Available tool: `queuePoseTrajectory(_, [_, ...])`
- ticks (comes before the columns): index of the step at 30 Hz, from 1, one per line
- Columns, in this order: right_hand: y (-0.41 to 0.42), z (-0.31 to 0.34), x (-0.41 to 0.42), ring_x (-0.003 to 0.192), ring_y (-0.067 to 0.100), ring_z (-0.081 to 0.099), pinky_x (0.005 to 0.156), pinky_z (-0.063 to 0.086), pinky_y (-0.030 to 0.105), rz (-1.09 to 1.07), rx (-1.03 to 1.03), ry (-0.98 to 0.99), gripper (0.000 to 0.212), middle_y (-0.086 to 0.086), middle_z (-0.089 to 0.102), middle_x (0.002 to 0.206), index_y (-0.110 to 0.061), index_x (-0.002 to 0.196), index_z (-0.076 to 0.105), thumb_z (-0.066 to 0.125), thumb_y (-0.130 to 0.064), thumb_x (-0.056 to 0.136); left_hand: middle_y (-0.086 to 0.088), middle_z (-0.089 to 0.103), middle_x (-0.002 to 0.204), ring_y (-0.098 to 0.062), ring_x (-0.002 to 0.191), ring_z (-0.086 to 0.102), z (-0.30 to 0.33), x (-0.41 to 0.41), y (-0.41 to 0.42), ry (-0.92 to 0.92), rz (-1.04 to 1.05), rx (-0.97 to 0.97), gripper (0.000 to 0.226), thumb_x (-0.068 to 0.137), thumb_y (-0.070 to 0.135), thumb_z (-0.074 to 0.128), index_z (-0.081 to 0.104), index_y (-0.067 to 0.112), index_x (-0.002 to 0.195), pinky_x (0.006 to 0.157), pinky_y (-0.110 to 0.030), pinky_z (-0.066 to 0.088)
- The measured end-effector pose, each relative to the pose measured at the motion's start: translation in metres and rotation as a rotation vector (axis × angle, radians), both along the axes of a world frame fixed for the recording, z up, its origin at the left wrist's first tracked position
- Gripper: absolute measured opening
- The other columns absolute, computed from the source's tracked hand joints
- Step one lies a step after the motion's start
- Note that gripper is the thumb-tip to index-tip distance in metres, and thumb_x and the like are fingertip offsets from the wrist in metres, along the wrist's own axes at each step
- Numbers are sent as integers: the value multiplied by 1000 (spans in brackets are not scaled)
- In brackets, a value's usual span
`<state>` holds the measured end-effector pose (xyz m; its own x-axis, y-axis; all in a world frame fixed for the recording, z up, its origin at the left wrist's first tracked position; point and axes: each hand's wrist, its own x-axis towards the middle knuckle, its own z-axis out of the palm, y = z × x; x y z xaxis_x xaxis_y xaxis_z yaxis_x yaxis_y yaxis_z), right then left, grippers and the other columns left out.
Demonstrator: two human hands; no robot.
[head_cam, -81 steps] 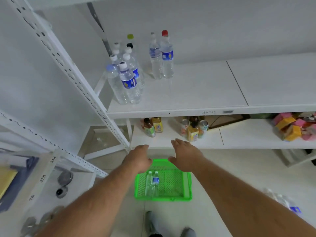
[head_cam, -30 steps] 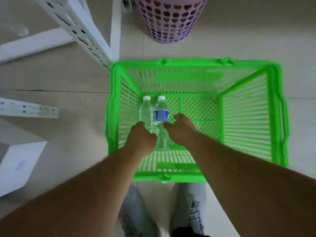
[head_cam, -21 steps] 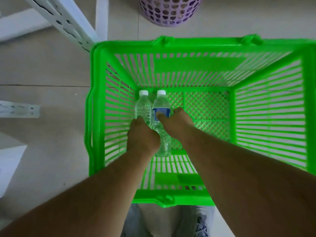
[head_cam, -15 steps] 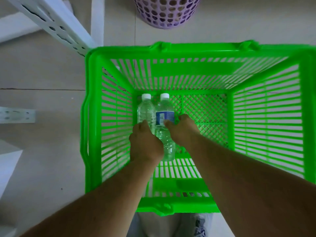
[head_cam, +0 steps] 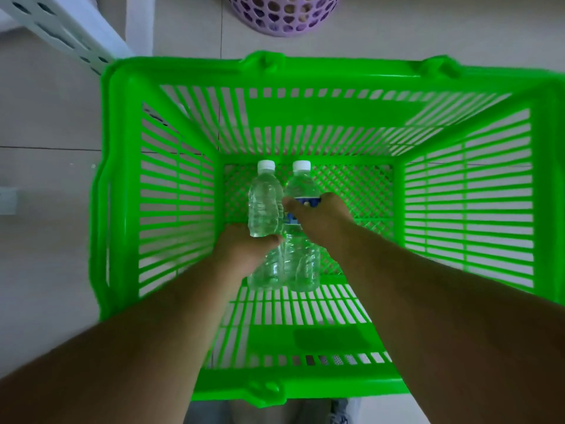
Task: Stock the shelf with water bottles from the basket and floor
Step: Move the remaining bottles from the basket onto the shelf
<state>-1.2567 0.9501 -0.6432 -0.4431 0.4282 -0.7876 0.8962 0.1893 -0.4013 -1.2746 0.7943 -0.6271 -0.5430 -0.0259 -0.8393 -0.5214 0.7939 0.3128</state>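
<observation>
Both water bottles sit inside the green basket [head_cam: 318, 70], side by side and touching, long axes running from the person toward the far wall, white caps pointing away. Left hand [head_cam: 244, 249] wraps the lower body of the unlabelled bottle [head_cam: 264, 203] — right hand [head_cam: 321, 215] curls round the blue-labelled bottle [head_cam: 301, 255] at its label. Each hand on its nearer bottle — lift looks straight up, clear of the basket walls
</observation>
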Motion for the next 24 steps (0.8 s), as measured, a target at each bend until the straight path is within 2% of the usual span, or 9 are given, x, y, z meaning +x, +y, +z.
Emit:
queuePoseTrajectory(2, [4,6,5,53,14,56,45,40,22,28,5,39,54,-2,58,71,-17,86,56,74,-66,72,14,61,60,1,45,54,6,-1,0,-4,64,3,29,75,43,79,61,21,77,48,-14,39])
queuePoseTrajectory(3, [6,12,7,54,12,57,45,40,21,44,9,60,52,-3,60,71,-19,85,57,74,-66,72,12,56,56,-2,44,51,13,-1,1,2,88,19,32,74,40,80,54,22,67,47,-16,39])
queuePoseTrajectory(6, [8,42,11,63,11,65,48,43,20,64,-12,133,47,-5,70,80,-22,96,68,74,-63,75,10,63,54,-2,46,59,44,-1,-1,46,135,101,29,71,31,84,58,21,61,48,-18,41])
queuePoseTrajectory(9, [9,96,15,68,6,64,50,39,18,70,33,185,47,-9,70,81,-22,100,70,73,-62,75,25,65,54,10,44,59,100,-2,-4,74,153,174,24,71,28,84,62,24,65,52,-20,42])
queuePoseTrajectory(10, [10,118,15,69,4,64,49,40,18,72,37,208,46,-11,70,81,-22,100,71,73,-61,76,24,67,58,8,48,62,122,-3,-5,87,163,194,22,71,27,84,63,23,69,53,-22,45])
queuePoseTrajectory(13, [15,194,15,69,-4,65,52,42,15,75,23,294,35,-14,72,80,-23,98,74,74,-53,79,5,74,84,-12,76,70,200,-6,-6,140,199,246,31,69,22,86,65,18,92,74,-35,57])
queuePoseTrajectory(17, [19,309,14,57,-19,56,46,37,4,31,80,397,23,-23,64,68,-29,82,66,78,-47,78,-8,74,97,-26,93,71,309,-10,-8,178,202,359,40,71,10,85,62,11,104,89,-49,54])
queuePoseTrajectory(20, [19,402,15,59,-15,57,48,39,6,9,128,475,28,-20,66,72,-27,88,66,77,-50,76,-6,75,99,-24,95,71,393,-11,-12,191,168,459,39,74,6,82,64,11,108,92,-49,53])
queuePoseTrajectory(24, [12,536,26,67,-9,62,54,43,7,12,149,598,25,-16,71,76,-29,94,69,78,-46,78,2,77,95,-15,89,72,516,-6,-19,255,118,554,37,73,9,82,68,19,106,89,-40,56])
